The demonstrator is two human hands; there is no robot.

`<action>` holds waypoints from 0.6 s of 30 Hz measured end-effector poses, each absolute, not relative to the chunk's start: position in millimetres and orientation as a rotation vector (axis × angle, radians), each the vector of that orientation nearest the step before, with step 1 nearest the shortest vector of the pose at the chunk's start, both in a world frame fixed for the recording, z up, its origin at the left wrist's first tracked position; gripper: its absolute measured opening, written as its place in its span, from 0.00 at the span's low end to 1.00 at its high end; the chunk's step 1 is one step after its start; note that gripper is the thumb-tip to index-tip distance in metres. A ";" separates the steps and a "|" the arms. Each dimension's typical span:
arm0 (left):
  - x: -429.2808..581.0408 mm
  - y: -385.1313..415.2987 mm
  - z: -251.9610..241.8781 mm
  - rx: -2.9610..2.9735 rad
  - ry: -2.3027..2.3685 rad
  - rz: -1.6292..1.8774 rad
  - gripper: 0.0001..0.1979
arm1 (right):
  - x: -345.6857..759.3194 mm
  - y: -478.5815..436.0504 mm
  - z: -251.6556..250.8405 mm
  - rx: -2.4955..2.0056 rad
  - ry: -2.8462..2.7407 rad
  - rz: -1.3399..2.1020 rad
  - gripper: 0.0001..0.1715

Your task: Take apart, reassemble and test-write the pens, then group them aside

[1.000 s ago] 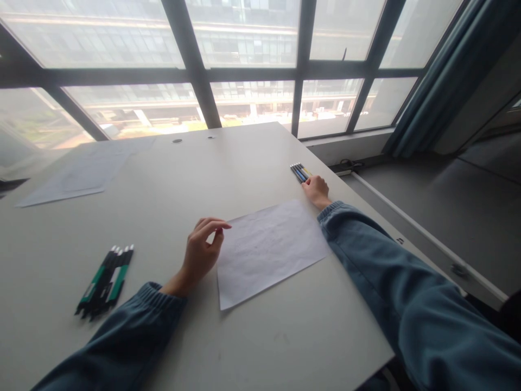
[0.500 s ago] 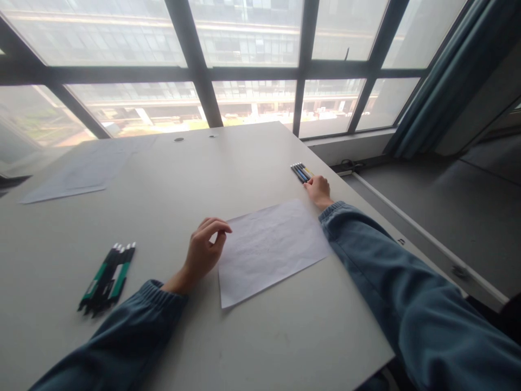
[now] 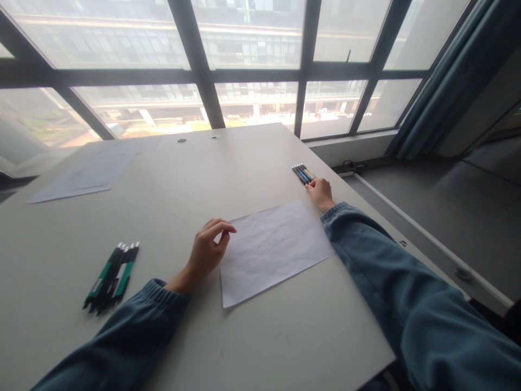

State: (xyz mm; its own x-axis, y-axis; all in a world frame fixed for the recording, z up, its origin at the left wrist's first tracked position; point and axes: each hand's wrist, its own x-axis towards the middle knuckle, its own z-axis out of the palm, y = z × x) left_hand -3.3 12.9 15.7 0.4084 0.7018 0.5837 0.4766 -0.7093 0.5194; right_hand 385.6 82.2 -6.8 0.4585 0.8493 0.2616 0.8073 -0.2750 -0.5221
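A white sheet of paper (image 3: 274, 252) lies on the white table. Over its left edge is my left hand (image 3: 209, 247), thumb and fingertips brought together in a loop; nothing can be made out between them. My right hand (image 3: 320, 193) is at the near end of a row of pens (image 3: 303, 174) beyond the sheet, near the table's right edge. Its fingers are closed at the pens' ends, and what they grip there is hidden. Several black and green pens (image 3: 112, 277) lie bunched on the left, beside my left sleeve.
More paper sheets (image 3: 85, 174) lie at the table's far left. Windows (image 3: 252, 103) stand behind the table (image 3: 183, 347), with a blue curtain (image 3: 431, 81) at the right. A white rail (image 3: 431, 236) runs along the floor beside the table's right edge.
The whole view has shifted slightly, so that things sit a little further right. Both hands keep nearly the same pose and place on the table.
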 end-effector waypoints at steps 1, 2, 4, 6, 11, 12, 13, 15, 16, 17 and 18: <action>-3.3 12.9 15.4 2.402 1.038 1.178 0.09 | 384.9 80.8 -6.3 -2.107 -1.374 0.095 0.10; -3.3 12.8 15.1 2.408 1.047 1.164 0.10 | 383.9 79.2 -5.7 -2.103 -1.373 0.101 0.10; -3.7 12.6 14.8 2.416 1.073 1.131 0.10 | 380.9 75.6 -4.3 -2.095 -1.373 0.119 0.10; -4.4 12.2 14.4 2.430 1.095 1.091 0.11 | 377.2 72.0 -2.9 -2.082 -1.378 0.129 0.10; -7.5 12.4 11.7 2.468 1.123 1.013 0.12 | 365.9 66.8 2.8 -1.989 -1.410 0.081 0.12; -8.1 12.8 10.7 2.476 1.126 0.996 0.12 | 363.1 66.2 4.6 -1.926 -1.441 0.072 0.12; -8.8 13.3 9.6 2.487 1.127 0.977 0.12 | 359.8 65.3 6.5 -1.850 -1.486 0.076 0.12; -10.0 14.3 7.2 2.505 1.120 0.943 0.12 | 351.3 61.8 10.6 -1.689 -1.605 0.129 0.13; -10.6 14.8 6.1 2.511 1.115 0.928 0.12 | 346.1 58.8 12.6 -1.617 -1.670 0.166 0.13; -11.1 15.4 5.1 2.515 1.110 0.913 0.12 | 340.1 54.8 14.5 -1.553 -1.739 0.194 0.13; -11.7 15.9 4.3 2.520 1.110 0.896 0.12 | 333.5 50.0 16.3 -1.497 -1.813 0.217 0.13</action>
